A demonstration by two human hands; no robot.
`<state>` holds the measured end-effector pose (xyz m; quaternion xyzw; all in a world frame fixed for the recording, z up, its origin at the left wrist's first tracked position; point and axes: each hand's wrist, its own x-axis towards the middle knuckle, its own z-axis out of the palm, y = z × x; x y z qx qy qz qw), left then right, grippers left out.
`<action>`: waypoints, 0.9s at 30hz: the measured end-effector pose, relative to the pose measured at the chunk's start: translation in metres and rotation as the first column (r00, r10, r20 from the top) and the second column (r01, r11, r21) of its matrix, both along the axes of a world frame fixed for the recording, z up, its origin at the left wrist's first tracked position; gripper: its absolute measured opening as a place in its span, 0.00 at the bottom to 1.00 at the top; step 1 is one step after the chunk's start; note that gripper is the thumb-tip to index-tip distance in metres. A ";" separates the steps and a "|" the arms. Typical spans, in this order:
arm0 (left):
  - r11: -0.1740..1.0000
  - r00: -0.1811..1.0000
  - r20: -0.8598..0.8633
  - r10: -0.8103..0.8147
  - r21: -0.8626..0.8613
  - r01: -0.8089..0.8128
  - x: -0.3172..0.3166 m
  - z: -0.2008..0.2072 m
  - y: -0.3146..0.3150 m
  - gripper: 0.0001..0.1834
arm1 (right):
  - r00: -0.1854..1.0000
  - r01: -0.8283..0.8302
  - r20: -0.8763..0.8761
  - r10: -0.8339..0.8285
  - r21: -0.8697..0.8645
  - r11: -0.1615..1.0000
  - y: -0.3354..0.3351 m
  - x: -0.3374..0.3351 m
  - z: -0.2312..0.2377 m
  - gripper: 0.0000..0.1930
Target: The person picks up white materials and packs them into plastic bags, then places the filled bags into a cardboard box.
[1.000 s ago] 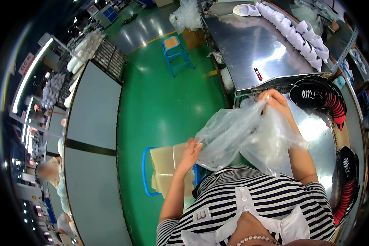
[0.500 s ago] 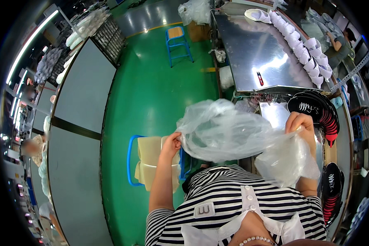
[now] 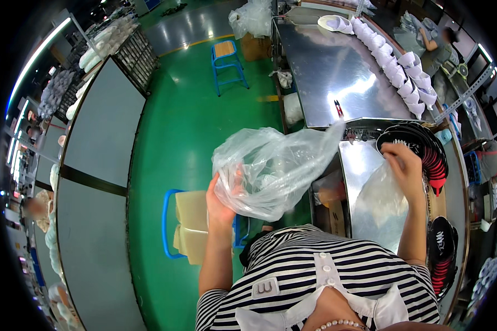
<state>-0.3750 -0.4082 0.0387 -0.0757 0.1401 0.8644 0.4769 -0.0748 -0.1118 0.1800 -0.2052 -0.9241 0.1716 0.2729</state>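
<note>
Over the green floor [image 3: 165,143], beside the steel worktop [image 3: 370,165], the left hand [image 3: 222,194] is closed on a billowed clear plastic bag [image 3: 270,168], held up in the air. The right hand [image 3: 406,168] reaches to the worktop, its fingers curled on a second, flatter clear bag [image 3: 378,196] lying there, close to a fanned stack of black and red caps [image 3: 425,151]; the grip appears to be a pinch, though glare off the film makes it hard to confirm. Risk: the airborne bag is held at one point only and could slip or catch the worktop's edge; the thin film may tear if pulled. A blue stool [image 3: 229,63] and a blue-framed seat with tan cushions [image 3: 192,226] stand on the floor. White caps [image 3: 395,63] line the far worktop [image 3: 326,66].
</note>
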 end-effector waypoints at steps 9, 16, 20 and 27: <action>0.991 0.980 -0.154 0.127 -0.031 -0.133 0.037 0.032 0.034 0.20 | 0.920 -0.271 0.141 0.365 -0.444 0.854 -0.064 -0.124 -0.067 0.15; 0.998 0.996 -0.086 -0.009 -0.064 0.003 0.044 0.027 0.040 0.20 | 0.825 -0.284 0.439 0.357 -0.224 0.932 -0.095 -0.161 -0.105 0.17; 0.998 0.995 -0.082 -0.064 -0.033 0.061 0.028 0.014 0.028 0.18 | 0.823 -0.360 0.367 0.434 -0.254 0.898 -0.091 -0.165 -0.113 0.13; 0.809 0.871 -0.485 0.076 -0.481 -0.338 -0.069 -0.065 -0.058 0.12 | 0.887 -0.439 -0.248 0.390 -0.712 0.548 -0.007 -0.115 -0.074 0.10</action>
